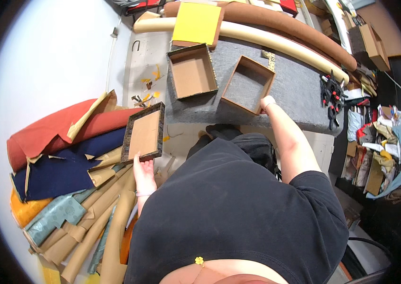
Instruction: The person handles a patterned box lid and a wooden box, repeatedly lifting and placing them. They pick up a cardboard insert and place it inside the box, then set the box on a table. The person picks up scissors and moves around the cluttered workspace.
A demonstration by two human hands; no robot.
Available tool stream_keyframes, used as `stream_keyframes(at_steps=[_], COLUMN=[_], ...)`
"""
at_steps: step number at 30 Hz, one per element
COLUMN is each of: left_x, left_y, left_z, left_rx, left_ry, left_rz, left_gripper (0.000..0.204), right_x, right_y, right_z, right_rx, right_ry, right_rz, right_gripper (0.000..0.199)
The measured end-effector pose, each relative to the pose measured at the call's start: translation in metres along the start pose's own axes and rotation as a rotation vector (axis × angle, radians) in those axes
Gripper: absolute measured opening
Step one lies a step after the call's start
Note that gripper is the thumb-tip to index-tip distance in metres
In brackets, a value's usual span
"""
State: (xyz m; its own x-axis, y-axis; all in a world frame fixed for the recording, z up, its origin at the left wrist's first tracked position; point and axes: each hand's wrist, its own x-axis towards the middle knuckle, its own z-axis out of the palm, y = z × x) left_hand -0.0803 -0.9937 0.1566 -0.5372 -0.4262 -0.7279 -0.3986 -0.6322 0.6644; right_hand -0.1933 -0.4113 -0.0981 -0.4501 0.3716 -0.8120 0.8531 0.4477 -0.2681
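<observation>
Off the table's left side, my left hand (144, 177) grips a shallow dark-patterned box (160, 135) by its near edge. Thumb and fingers close on the rim, and its brown inner face is turned up. My right hand (267, 104) is closed on the near right corner of a brown rectangular frame (243, 107), whose inside shows grey like the table covering. Between them, farther back, an open box (192, 72) with dark patterned sides and a plain brown inside rests on the grey-covered table (300, 102). Neither hand touches that one.
Long brown (300, 31) and cream (276, 40) rolls lie across the table's back, beside a yellow sheet (196, 23). Black clamps (332, 94) cluster at the right edge. Fabric rolls (63, 175) lean at left; scraps (146, 97) litter the floor. Stacked fabrics (385, 151) stand at right.
</observation>
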Motion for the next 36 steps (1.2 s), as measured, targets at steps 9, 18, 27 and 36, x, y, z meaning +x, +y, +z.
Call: stream_keyframes(at_steps=[9, 18, 27, 36], left_x=[0.025, 0.016, 0.064, 0.149], left_y=[-0.026, -0.036, -0.02, 0.058], left_z=[0.057, 0.094, 0.065, 0.05], left_rx=[-0.116, -0.333, -0.368, -0.251], left_ry=[0.085, 0.144, 0.171, 0.096], left_rz=[0.052, 0.134, 0.002, -0.02], left_gripper=[0.028, 0.032, 0.027, 0.029], right_x=[-0.08, -0.146, -0.16, -0.122], right_y=[-0.014, -0.149, -0.283, -0.271], right_z=[-0.073, -0.119, -0.029, 0.011], right_rx=[0.424, 0.085, -0.258, -0.48], right_ry=[0.044, -0.038, -0.073, 0.141], right_rz=[-0.191, -0.602, -0.691, -0.595], right_gripper=[0.033, 0.032, 0.034, 0.034])
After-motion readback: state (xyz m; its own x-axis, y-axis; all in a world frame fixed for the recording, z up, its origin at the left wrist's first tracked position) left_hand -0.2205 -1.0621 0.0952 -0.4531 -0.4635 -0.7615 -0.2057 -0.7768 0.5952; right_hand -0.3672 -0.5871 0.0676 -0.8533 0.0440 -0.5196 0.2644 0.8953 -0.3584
